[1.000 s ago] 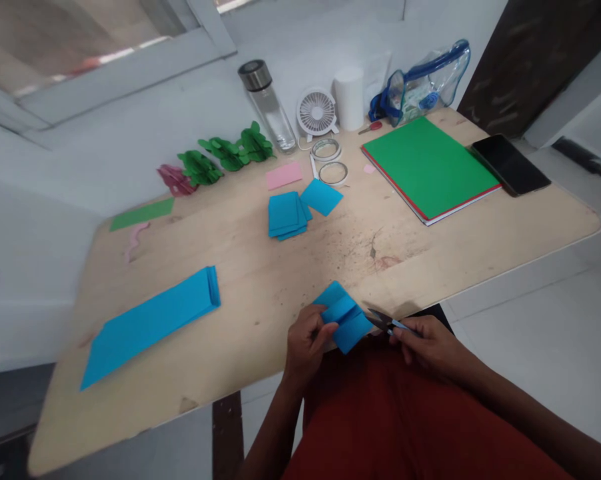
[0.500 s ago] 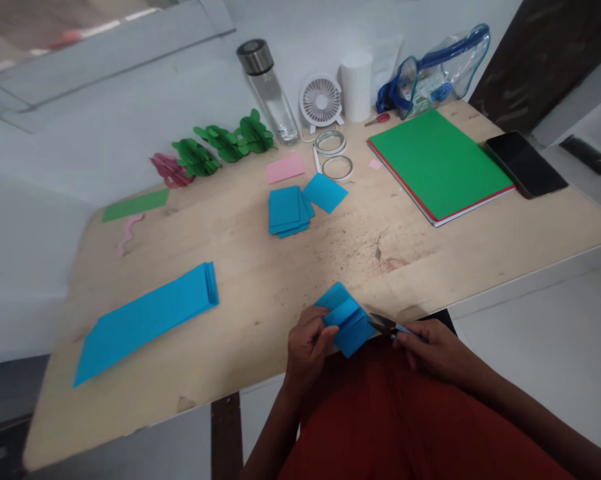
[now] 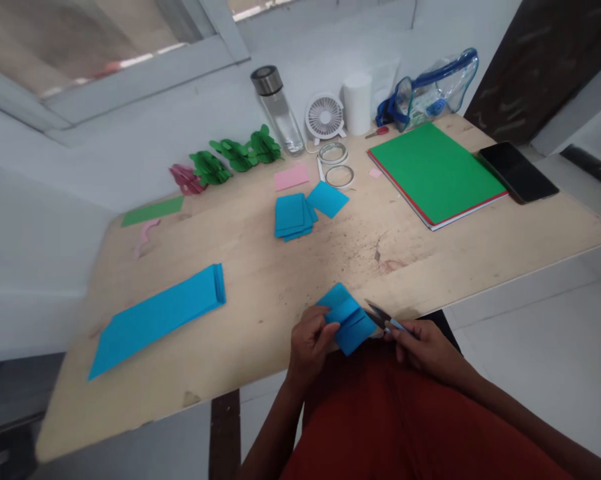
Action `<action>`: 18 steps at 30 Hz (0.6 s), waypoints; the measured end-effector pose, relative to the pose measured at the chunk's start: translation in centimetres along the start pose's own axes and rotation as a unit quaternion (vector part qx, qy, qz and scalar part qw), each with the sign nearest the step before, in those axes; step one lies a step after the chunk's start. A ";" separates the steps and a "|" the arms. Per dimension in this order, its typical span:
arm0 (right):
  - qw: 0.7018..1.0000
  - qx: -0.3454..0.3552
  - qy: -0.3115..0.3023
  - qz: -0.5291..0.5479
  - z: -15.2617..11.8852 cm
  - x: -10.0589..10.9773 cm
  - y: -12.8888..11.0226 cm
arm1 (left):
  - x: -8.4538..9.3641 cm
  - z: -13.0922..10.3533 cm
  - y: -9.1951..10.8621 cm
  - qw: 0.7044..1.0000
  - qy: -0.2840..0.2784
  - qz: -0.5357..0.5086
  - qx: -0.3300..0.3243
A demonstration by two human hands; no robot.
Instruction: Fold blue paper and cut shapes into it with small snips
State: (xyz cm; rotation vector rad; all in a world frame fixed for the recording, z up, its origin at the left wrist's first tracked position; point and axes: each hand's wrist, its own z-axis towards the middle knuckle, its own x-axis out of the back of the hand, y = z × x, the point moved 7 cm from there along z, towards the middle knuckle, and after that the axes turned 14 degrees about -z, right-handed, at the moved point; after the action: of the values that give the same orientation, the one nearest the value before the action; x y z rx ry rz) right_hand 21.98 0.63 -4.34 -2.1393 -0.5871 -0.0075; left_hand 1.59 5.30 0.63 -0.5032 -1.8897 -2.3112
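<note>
Folded blue paper (image 3: pixel 348 320) is pinched between the thumb and fingers of my left hand (image 3: pixel 311 341), over the table's front edge. My right hand (image 3: pixel 423 343) is closed round the handles of a pair of scissors (image 3: pixel 380 316). The scissor blades are parted and point left, beside the right edge of the folded paper. Farther back on the table lies a small stack of blue paper pieces (image 3: pixel 291 215), with a single blue square (image 3: pixel 328 199) at its right. A long stack of blue strips (image 3: pixel 155 320) lies to the left.
The wooden table (image 3: pixel 250 280) bears a green pad (image 3: pixel 438 173), a phone (image 3: pixel 518 172), tape rolls (image 3: pixel 339 176) and pink paper (image 3: pixel 291 177). Along the wall stand a bottle (image 3: pixel 283 120), a fan (image 3: pixel 325 117), a white roll (image 3: pixel 357 103), a clear pouch (image 3: pixel 438 90) and green paper shapes (image 3: pixel 235 155).
The scissor blades have opened wider, and my right hand has shifted slightly left. The camera view has tilted up a little, showing more of the window. My left hand still holds the folded paper.
</note>
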 end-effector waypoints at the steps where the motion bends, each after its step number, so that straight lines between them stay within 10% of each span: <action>1: 1.000 0.002 -0.006 -0.001 -0.1 -0.2 0.0 | -0.1 -0.1 0.4 1.000 -0.008 0.009 -0.021; 10: 1.000 0.011 0.026 0.010 -1.0 0.1 1.5 | -3.5 -4.5 1.6 0.938 -0.088 0.237 -0.237; 18: 0.992 -0.003 0.003 0.127 -2.1 0.1 4.2 | -3.2 -11.6 -4.4 0.975 -0.059 0.136 -0.166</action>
State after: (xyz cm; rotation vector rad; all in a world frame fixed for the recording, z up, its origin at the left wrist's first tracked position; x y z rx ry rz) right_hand 24.26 -3.01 -6.30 -2.2055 -0.3086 0.1250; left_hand 1.23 -5.38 -6.46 -0.8912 -1.3698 -2.4564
